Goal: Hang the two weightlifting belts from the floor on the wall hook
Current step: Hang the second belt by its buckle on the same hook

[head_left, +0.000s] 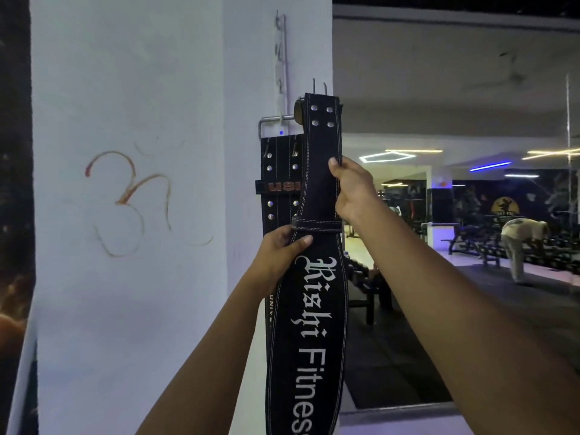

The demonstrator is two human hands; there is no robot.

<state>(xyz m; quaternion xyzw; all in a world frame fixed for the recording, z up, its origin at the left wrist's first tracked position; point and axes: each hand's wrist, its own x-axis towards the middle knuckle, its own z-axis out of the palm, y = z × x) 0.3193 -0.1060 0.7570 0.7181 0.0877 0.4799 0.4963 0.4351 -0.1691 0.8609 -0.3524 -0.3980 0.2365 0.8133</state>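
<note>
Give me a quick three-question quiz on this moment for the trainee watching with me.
1. True or false: one belt with metal studs already hangs on the wall hook.
2. Which hand grips the lettered belt higher up: A) left hand B) right hand?
3. Fill in: the buckle prongs of the lettered belt point ____.

Key: 1 true; 2 B; 3 up.

Orange symbol (128,199) on white pillar (125,309) — bent-over person (518,243) beyond
</note>
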